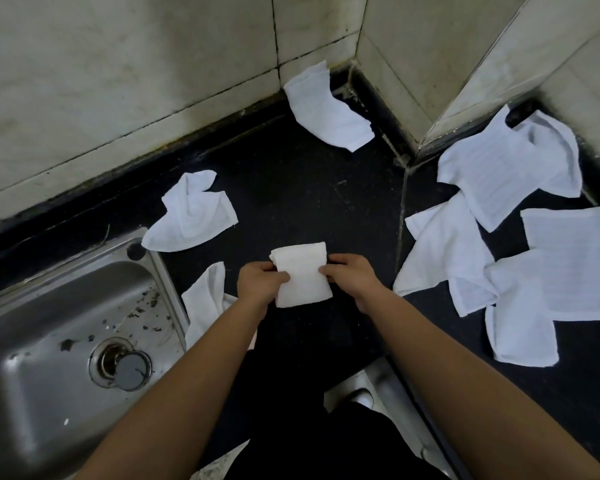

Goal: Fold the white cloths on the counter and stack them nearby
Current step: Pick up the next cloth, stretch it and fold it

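My left hand (260, 282) and right hand (352, 277) each pinch a side of the small folded white terry cloth (302, 275), near the front edge of the black stone counter (291, 188). If either pinch slackens, I judge the fold springs open or slides toward the steel sink (49, 341).

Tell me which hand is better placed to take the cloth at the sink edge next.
Probably the left hand: the cloth at the sink edge lies right beside it, while the right hand sits across the folded cloth that both hands grip.

Kitchen — steel sink (32, 341), tiled wall (118, 81).
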Available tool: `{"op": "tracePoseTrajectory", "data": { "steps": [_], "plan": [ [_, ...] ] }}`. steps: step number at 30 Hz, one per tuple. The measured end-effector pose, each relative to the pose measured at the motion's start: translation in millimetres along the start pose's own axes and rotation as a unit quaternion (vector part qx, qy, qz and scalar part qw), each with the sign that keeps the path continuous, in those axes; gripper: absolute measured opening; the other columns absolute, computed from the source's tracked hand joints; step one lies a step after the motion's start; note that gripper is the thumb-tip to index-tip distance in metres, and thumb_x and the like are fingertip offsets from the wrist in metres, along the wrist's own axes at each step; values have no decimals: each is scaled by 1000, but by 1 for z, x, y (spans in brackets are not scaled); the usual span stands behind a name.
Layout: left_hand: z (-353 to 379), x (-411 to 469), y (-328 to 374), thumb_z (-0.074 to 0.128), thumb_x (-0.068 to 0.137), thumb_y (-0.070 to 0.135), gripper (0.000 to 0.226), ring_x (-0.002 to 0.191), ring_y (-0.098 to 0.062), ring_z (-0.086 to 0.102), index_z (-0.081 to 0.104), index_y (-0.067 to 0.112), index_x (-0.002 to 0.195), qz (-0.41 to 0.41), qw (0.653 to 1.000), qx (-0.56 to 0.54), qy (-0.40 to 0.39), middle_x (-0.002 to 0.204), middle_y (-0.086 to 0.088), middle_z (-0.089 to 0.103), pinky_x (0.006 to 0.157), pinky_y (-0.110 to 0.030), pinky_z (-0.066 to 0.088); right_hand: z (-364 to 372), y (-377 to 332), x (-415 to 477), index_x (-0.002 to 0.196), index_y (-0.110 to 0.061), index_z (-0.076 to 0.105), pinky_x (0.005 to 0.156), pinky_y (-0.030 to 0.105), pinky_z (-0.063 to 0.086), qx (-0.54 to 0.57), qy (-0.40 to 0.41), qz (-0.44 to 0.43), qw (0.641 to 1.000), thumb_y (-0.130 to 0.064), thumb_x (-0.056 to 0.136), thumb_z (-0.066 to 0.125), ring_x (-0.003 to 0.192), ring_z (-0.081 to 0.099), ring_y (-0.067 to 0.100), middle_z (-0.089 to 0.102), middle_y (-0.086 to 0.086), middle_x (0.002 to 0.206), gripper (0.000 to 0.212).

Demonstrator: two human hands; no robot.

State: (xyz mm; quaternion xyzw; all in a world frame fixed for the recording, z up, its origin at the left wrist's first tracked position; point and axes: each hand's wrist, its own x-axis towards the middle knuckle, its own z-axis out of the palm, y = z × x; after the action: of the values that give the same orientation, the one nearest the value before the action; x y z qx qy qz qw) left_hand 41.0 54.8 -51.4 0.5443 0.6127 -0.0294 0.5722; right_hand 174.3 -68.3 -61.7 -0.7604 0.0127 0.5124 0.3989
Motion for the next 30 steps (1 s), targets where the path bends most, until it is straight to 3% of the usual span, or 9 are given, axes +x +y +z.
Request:
{"op": "tracePoseTrajectory", "data": {
  "steps": [3, 8, 13, 18, 22, 26, 30],
  "plan": [
    [-15, -5, 15, 70, 81, -4, 17, 88, -24, 71, 72, 8, 93, -43, 987, -105, -116, 105, -15, 73, 66, -33, 58, -15, -9, -12, 95, -20, 76, 74, 27, 51, 60, -35, 7, 998, -19, 82, 72, 98, 70, 17, 75, 2, 107, 13],
    [-8, -8, 60, 69, 84, 2, 39, 106, -30, 69, 64, 5, 123, -7, 960, -136, -245, 117, -15, 71, 80, -41, 58, -57, -19, -34, 107, -19, 75, 81, 33, 58, 148, -68, -24, 986, -22, 79, 70, 96, 74, 20, 77, 3, 105, 29],
    [47, -32, 101, 70, 87, 13, 42, 110, -32, 67, 61, 5, 127, 44, 934, -118, -334, 119, -17, 70, 91, -49, 55, -111, -5, -74, 107, -17, 68, 68, 25, 55, 251, 22, -69, 965, -21, 86, 72, 74, 72, 12, 77, -3, 91, 22],
    [119, -105, 127, 71, 85, 7, 40, 102, -30, 70, 61, 1, 123, 104, 914, -84, -383, 116, -18, 71, 90, -47, 56, -172, 31, -148, 103, -16, 67, 64, 27, 45, 309, 132, -117, 934, -18, 90, 69, 71, 63, 14, 74, 4, 94, 14],
    [167, -184, 130, 73, 85, 10, 38, 109, -34, 67, 64, 3, 121, 160, 886, -26, -435, 115, -15, 72, 94, -50, 55, -216, 76, -223, 112, -17, 72, 70, 26, 51, 351, 198, -160, 901, -20, 90, 70, 81, 65, 14, 76, 4, 106, 22],
    [213, -282, 97, 66, 91, 14, 31, 107, -26, 69, 65, 9, 122, 231, 832, 41, -502, 116, -8, 72, 89, -41, 56, -247, 148, -311, 110, -19, 76, 77, 32, 55, 392, 261, -216, 856, -16, 89, 65, 83, 67, 15, 76, 9, 109, 24],
    [259, -394, 19, 67, 90, 12, 28, 101, -20, 72, 67, 10, 118, 246, 790, 77, -556, 111, -7, 74, 76, -30, 59, -262, 257, -422, 115, -21, 71, 74, 33, 57, 408, 330, -241, 816, -18, 90, 63, 84, 73, 16, 77, 4, 107, 26]
  ]
}}
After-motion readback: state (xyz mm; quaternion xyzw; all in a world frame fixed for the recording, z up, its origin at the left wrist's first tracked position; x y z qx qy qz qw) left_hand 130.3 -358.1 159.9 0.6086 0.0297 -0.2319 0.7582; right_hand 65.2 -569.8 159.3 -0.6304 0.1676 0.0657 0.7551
